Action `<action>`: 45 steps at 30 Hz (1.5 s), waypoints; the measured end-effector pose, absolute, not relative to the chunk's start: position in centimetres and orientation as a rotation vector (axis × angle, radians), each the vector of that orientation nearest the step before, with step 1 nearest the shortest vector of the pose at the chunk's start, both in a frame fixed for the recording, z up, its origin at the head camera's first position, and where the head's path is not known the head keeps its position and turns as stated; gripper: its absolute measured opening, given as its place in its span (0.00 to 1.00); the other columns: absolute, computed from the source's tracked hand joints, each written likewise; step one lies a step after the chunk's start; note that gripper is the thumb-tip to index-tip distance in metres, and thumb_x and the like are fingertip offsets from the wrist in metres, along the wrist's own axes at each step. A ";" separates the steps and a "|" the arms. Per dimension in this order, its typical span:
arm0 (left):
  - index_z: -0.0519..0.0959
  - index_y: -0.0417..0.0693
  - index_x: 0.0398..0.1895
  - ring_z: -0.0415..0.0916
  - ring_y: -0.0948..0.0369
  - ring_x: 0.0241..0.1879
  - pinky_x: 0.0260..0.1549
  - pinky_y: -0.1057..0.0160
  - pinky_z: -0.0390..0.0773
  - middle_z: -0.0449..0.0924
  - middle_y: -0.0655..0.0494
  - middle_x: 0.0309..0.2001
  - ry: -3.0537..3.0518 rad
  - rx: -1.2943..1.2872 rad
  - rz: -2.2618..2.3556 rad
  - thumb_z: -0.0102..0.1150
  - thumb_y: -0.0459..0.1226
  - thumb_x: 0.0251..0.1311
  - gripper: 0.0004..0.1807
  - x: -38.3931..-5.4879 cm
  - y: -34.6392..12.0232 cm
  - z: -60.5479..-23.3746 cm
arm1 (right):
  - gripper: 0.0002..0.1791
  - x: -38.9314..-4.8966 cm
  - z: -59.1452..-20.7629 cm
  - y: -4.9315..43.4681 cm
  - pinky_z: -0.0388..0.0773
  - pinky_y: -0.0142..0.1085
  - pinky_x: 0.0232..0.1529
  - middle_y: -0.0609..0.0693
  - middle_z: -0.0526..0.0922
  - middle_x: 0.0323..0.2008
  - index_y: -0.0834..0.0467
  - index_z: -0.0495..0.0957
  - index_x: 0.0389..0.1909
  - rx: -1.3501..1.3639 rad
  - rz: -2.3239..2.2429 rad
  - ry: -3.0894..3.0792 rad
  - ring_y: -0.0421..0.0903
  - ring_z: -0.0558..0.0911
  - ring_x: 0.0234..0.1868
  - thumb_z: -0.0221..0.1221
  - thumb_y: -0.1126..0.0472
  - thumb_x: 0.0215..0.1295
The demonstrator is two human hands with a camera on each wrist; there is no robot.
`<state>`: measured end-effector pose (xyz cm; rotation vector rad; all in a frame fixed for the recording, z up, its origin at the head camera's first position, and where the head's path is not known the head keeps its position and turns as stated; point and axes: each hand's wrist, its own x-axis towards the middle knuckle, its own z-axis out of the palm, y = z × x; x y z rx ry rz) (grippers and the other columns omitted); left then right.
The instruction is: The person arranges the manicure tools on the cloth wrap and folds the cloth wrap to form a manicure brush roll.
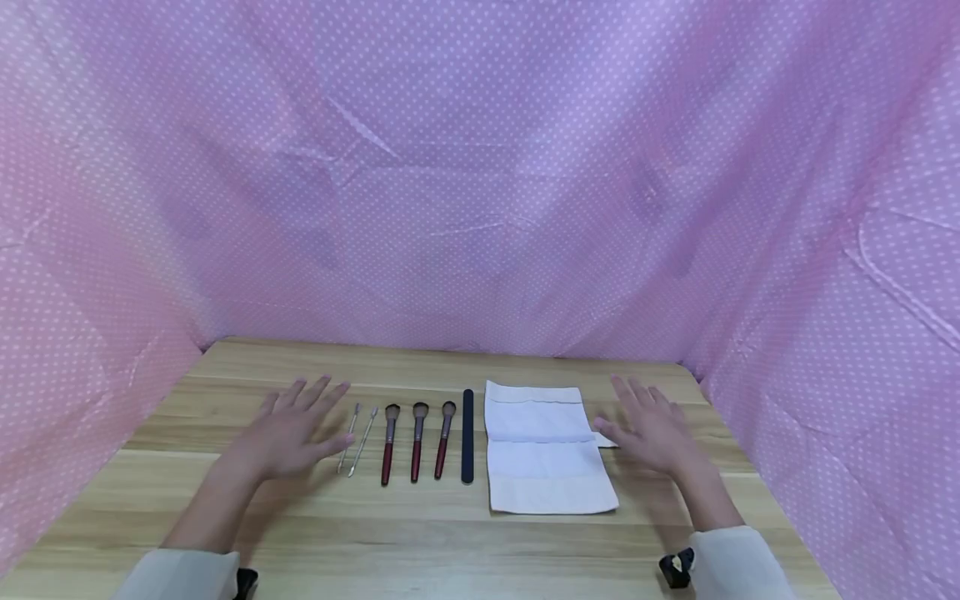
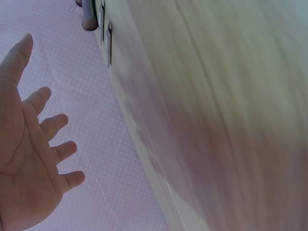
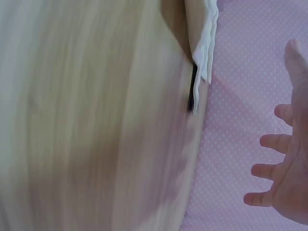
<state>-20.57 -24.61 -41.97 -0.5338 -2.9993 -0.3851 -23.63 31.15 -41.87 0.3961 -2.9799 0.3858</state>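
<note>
Over the left part of the table my left hand is spread, palm down, holding nothing. Its thumb is nearest to two slim metal cuticle pushers. To their right lie three makeup brushes with dark red handles, bristles pointing away from me. A black nail file lies between the brushes and an unfolded white cloth pouch. My right hand, fingers also spread, hovers by the pouch's right side, its thumb near the small side flap. In the wrist views both the left palm and right palm hold nothing.
The wooden table has a light striped grain. Pink polka-dot fabric hangs behind it and along both sides. Dark bands show at the white sleeve cuffs.
</note>
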 end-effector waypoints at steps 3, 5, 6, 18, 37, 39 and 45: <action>0.54 0.54 0.82 0.48 0.28 0.74 0.66 0.22 0.44 0.52 0.36 0.78 -2.997 -0.557 -0.395 0.50 0.66 0.69 0.46 -20.9 -23.9 -42.0 | 0.49 -23.8 -42.3 30.6 0.45 0.80 0.63 0.70 0.52 0.77 0.56 0.48 0.82 0.422 0.467 -2.980 0.78 0.53 0.73 0.49 0.30 0.73; 0.55 0.53 0.82 0.52 0.28 0.73 0.66 0.23 0.47 0.55 0.35 0.78 -2.996 -0.573 -0.393 0.50 0.65 0.70 0.45 -21.2 -23.4 -41.9 | 0.49 -23.9 -42.6 30.2 0.48 0.79 0.64 0.70 0.53 0.77 0.57 0.49 0.82 0.434 0.506 -2.975 0.76 0.54 0.74 0.49 0.30 0.73; 0.55 0.53 0.82 0.53 0.28 0.73 0.66 0.23 0.49 0.56 0.35 0.77 -2.997 -0.581 -0.395 0.50 0.65 0.70 0.45 -21.3 -23.1 -41.9 | 0.49 -23.9 -42.7 30.0 0.49 0.78 0.65 0.70 0.54 0.77 0.58 0.49 0.82 0.441 0.527 -2.971 0.75 0.55 0.74 0.49 0.30 0.73; 0.56 0.54 0.82 0.54 0.30 0.73 0.67 0.25 0.50 0.58 0.36 0.77 -3.047 -0.654 -0.480 0.53 0.62 0.71 0.43 -23.7 -19.5 -42.7 | 0.45 -24.7 -43.6 28.2 0.62 0.64 0.69 0.70 0.66 0.71 0.66 0.57 0.78 0.509 0.825 -2.920 0.70 0.66 0.71 0.57 0.39 0.74; 0.59 0.55 0.80 0.59 0.40 0.73 0.69 0.32 0.58 0.64 0.44 0.75 -3.098 -0.805 -0.392 0.52 0.58 0.74 0.38 -26.2 -13.2 -42.2 | 0.29 -25.0 -45.4 28.3 0.82 0.43 0.48 0.62 0.82 0.55 0.62 0.72 0.69 0.397 1.183 -2.890 0.53 0.82 0.50 0.66 0.64 0.68; 0.59 0.56 0.80 0.59 0.41 0.73 0.69 0.32 0.57 0.64 0.45 0.75 -3.104 -0.819 -0.398 0.52 0.59 0.74 0.38 -26.6 -12.8 -42.3 | 0.29 -25.1 -45.2 27.8 0.81 0.43 0.48 0.61 0.82 0.55 0.61 0.73 0.69 0.415 1.191 -2.891 0.53 0.82 0.51 0.67 0.63 0.68; 0.61 0.56 0.80 0.59 0.42 0.73 0.70 0.34 0.58 0.65 0.46 0.75 -3.124 -0.840 -0.404 0.51 0.58 0.74 0.37 -28.0 -11.3 -42.8 | 0.27 -25.6 -45.1 25.7 0.80 0.42 0.47 0.57 0.84 0.51 0.62 0.76 0.65 0.515 1.194 -2.893 0.51 0.82 0.48 0.68 0.63 0.66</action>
